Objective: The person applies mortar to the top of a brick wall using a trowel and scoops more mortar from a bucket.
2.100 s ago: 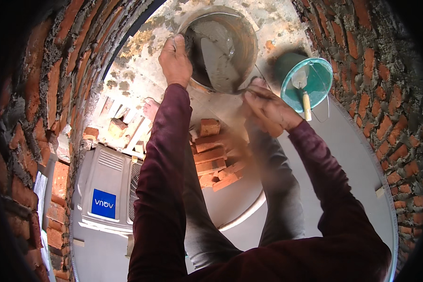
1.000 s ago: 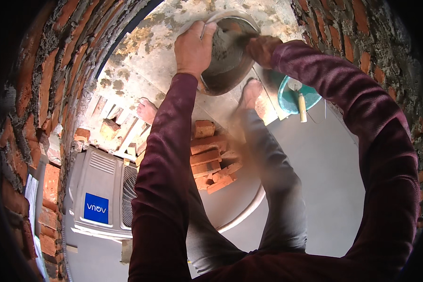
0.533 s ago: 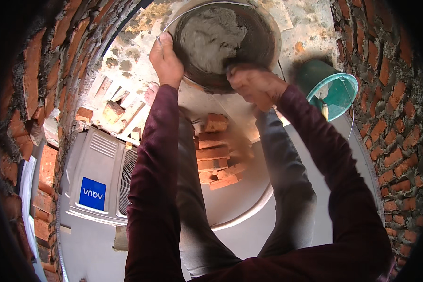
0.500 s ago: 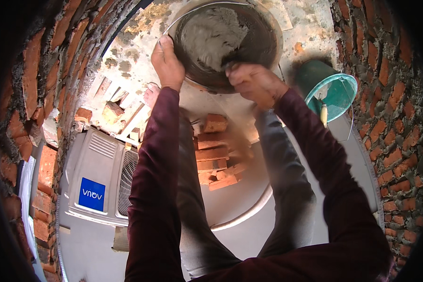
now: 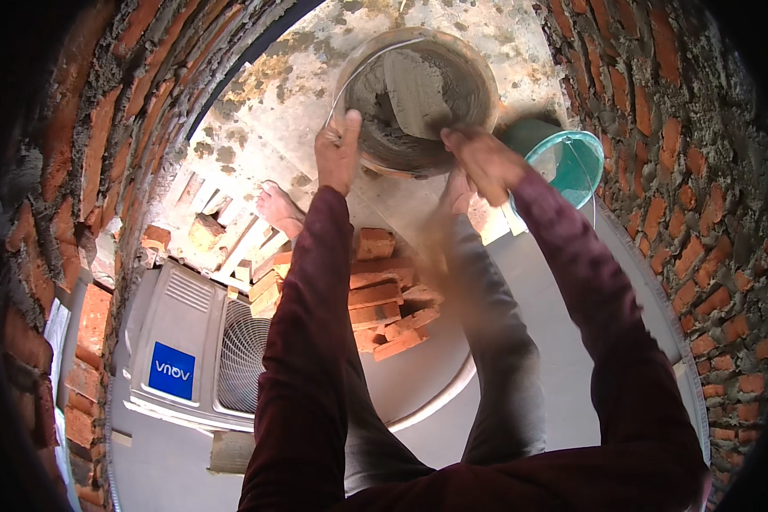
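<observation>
A round bucket (image 5: 482, 90) holding wet grey mortar sits at the top middle. My left hand (image 5: 339, 147) is closed on its thin wire handle at the left rim. My right hand (image 5: 483, 162), slightly blurred, is closed on a tool at the lower right of the bucket; a flat, mortar-coated trowel blade (image 5: 414, 94) lies in the mortar, its handle hidden by my fingers. A green bucket (image 5: 576, 175) with a wire handle stands to the right, partly behind my right hand.
Brick walls (image 5: 687, 230) curve along both sides. An outdoor air-conditioner unit (image 5: 179, 316) is at lower left, beside loose bricks (image 5: 374, 294) and wooden pieces (image 5: 239, 239). My bare feet (image 5: 277, 205) are on the stained board surface (image 5: 256, 111), above a grey lower surface (image 5: 572, 299).
The mortar bucket and both hands sit lower and slightly right in the view than half a second ago. The flat blade now shows in the mortar, and my right hand has moved slightly right.
</observation>
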`<move>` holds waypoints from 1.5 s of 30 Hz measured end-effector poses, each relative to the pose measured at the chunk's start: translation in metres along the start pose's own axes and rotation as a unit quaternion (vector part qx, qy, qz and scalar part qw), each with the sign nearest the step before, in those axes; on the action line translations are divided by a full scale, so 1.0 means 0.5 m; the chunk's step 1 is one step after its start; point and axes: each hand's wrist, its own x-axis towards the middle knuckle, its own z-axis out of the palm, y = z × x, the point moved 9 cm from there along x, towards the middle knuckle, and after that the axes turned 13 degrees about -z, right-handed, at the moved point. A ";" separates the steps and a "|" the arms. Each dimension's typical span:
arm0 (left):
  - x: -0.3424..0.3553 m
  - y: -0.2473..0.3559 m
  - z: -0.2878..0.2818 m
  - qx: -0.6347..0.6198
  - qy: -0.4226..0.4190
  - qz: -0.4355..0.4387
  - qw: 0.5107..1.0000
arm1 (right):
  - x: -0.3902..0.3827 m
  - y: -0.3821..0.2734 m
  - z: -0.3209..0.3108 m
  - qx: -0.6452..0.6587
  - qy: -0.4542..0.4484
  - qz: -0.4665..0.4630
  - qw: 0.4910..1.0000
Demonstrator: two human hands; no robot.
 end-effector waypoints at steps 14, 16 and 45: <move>-0.081 -0.069 0.066 -0.090 0.025 -0.034 0.995 | -0.097 0.056 -0.008 -0.077 -0.180 0.126 0.972; -0.079 -0.057 0.081 -0.078 0.001 -0.023 0.997 | -0.077 -0.012 -0.016 -0.032 -0.183 0.119 0.975; -1.063 0.756 -0.270 0.114 0.303 0.174 0.930 | -0.621 -0.936 -0.160 -0.601 0.030 -0.262 0.754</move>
